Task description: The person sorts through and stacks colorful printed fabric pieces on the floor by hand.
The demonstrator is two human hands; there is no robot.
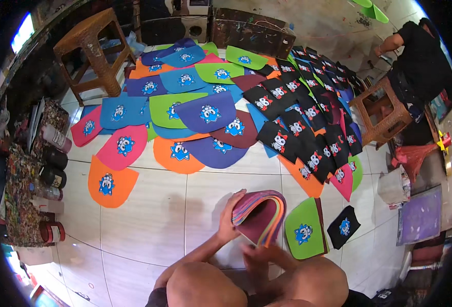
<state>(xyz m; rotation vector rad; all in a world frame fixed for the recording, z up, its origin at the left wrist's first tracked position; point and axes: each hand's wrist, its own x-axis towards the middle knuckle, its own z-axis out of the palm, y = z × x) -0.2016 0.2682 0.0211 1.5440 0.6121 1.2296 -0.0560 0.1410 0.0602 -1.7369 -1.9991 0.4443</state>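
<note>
My left hand grips the left side of a thick, curved stack of coloured fabric pieces, bent into an arch above the floor. Below the stack's lower edge is my right hand, blurred, with its fingers near or at that edge; whether it grips the stack is unclear. To the right lies a green rounded piece with a blue character print, on top of other pieces, and beside it a black folded piece with a similar print. An orange printed piece lies apart at the left.
Overlapping printed pieces and black pieces spread across the tiled floor ahead. A brown plastic stool stands at the back left, another at the right by a person in black. Bottles and jars line the left side.
</note>
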